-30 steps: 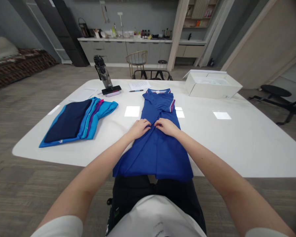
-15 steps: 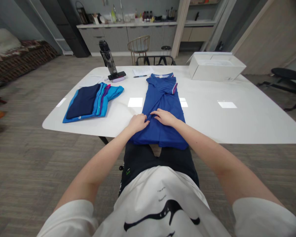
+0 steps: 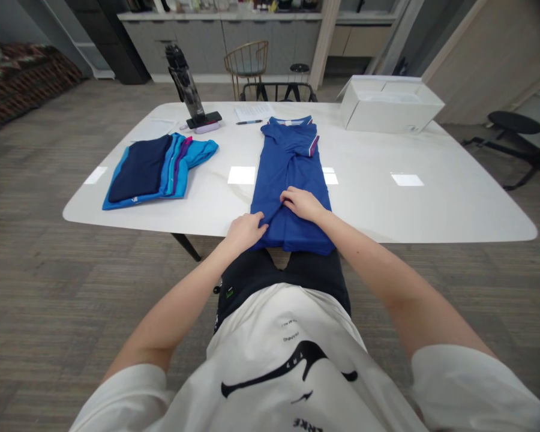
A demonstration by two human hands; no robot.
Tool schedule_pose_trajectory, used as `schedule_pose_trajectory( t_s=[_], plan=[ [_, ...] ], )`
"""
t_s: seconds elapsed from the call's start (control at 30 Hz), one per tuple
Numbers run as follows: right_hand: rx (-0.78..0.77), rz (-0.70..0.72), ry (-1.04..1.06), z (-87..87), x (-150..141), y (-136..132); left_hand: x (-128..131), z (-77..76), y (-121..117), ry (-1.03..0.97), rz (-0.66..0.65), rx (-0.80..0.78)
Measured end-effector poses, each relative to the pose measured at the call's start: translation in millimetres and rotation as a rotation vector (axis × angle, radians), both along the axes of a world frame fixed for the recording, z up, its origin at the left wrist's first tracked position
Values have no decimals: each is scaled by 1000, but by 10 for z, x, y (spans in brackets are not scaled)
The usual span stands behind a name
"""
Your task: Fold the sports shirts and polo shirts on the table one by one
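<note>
A blue polo shirt lies lengthwise on the white table, folded inward at the sides. Its collar points away from me, a striped sleeve rests on top, and the hem hangs at the near table edge. At the shirt's lower left edge, my left hand pinches the fabric between thumb and fingers. My right hand rests over the middle of the lower half, fingers curled onto a fold of cloth. To the left is a stack of folded clothes, navy on top, with bright blue and purple layers.
Behind the stack stands a black handheld vacuum beside a light purple item. A pen and paper sheet lie near the collar. An open white box sits at the back right. Chairs stand beyond the table.
My view has tipped downward. My left hand has slid toward the hem along the shirt's left edge. My right hand has shifted slightly right, with its fingers more curled.
</note>
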State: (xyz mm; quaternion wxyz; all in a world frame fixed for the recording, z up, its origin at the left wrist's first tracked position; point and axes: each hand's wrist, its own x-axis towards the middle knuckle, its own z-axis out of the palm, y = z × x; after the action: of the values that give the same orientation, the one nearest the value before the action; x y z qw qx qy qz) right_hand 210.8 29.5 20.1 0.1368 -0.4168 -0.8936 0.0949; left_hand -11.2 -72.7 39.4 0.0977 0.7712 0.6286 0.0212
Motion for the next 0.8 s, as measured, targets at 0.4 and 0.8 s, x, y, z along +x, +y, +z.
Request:
schedule_pose_trajectory(
  t_s=[0.4,0.8],
  plan=[
    [2,191,75,66,37,-335,186,283,-456,75,-22,-54],
    [-103,135,114,-36,312,-370,269,-29,-274,-410,-393,-231]
  ],
)
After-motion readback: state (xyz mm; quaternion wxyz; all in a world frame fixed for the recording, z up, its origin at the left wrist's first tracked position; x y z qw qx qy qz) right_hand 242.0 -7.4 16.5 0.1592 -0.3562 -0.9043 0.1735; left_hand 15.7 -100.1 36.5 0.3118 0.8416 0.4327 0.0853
